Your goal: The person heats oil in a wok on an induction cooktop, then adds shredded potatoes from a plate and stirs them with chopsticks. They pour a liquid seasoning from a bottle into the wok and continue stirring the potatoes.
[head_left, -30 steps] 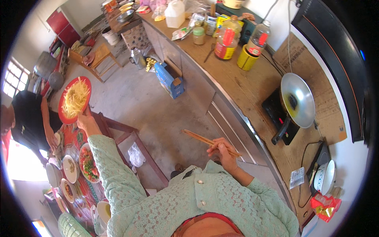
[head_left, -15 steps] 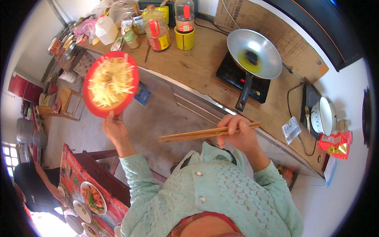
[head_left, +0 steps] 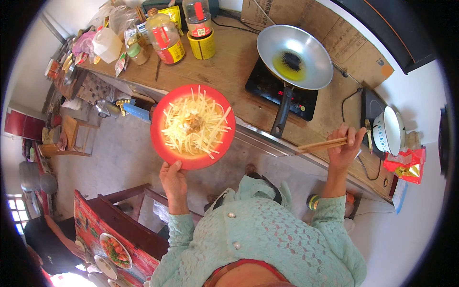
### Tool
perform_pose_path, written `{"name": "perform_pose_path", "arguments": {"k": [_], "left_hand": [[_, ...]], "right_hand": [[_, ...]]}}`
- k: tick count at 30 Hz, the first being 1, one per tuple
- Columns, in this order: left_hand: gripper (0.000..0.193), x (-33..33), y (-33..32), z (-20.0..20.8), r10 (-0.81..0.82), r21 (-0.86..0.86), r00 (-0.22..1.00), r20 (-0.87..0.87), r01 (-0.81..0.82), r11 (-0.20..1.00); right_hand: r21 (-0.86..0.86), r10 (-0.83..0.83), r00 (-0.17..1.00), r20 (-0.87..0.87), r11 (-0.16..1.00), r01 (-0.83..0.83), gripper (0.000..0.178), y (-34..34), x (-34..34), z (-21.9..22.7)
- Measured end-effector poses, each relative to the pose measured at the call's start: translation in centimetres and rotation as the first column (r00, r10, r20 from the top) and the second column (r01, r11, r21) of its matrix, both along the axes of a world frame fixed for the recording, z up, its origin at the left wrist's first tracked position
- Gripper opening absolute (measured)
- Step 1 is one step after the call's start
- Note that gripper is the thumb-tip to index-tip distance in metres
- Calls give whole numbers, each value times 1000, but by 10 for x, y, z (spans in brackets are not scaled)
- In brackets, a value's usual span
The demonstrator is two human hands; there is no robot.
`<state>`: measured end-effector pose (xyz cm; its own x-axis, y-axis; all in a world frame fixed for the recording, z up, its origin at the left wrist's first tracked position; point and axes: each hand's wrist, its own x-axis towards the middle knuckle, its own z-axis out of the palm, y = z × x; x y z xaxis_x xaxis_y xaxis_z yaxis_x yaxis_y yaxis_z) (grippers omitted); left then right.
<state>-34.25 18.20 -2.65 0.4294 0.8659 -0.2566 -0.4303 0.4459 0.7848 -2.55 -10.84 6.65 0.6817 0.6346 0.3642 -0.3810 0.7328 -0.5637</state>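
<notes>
My left hand [head_left: 174,184] grips the near rim of a red plate [head_left: 165,148], thumb on top. Pale shredded strips [head_left: 195,125], which look like potato, are heaped on it with a small brownish clump in the middle. Closed around a pair of wooden chopsticks [head_left: 319,145], my right hand [head_left: 343,146] is over the counter's front edge, the tips pointing left. Beyond both hands a wok [head_left: 318,52] with yellow oil and a dark patch in its bottom rests on a black induction cooker [head_left: 308,103]. Its black handle [head_left: 283,112] points toward me.
On the wooden counter [head_left: 229,62] stand a sauce bottle [head_left: 165,38], a yellow tub [head_left: 202,47] and a white jug [head_left: 107,45]. A white enamel bowl [head_left: 388,131] and red packet [head_left: 405,165] sit at right. At lower left, a person [head_left: 50,241] is beside a table with dishes [head_left: 116,251].
The red plate in my left hand has moved right, closer to the counter's middle. My right hand has shifted right and slightly farther away with the chopsticks.
</notes>
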Motion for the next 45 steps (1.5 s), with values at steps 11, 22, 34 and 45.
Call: {"name": "perform_pose_path", "arguments": {"k": [11, 22, 34, 45], "left_hand": [[27, 75, 2, -9, -37, 6, 999, -28, 38, 999], [26, 102, 20, -44, -76, 9, 995, -60, 76, 997], [24, 129, 48, -66, -138, -25, 990, 27, 138, 990], [28, 136, 52, -68, -129, -78, 991, 23, 130, 988]], "right_hand": [[-707, -101, 955, 280, 651, 276, 36, -6, 73, 6], [-777, 302, 759, 577, 491, 395, 38, 94, 31, -27], [-851, 25, 893, 449, 318, 418, 21, 116, 12, -43], [-856, -50, 941, 336, 400, 327, 18, 96, 28, -22]]}}
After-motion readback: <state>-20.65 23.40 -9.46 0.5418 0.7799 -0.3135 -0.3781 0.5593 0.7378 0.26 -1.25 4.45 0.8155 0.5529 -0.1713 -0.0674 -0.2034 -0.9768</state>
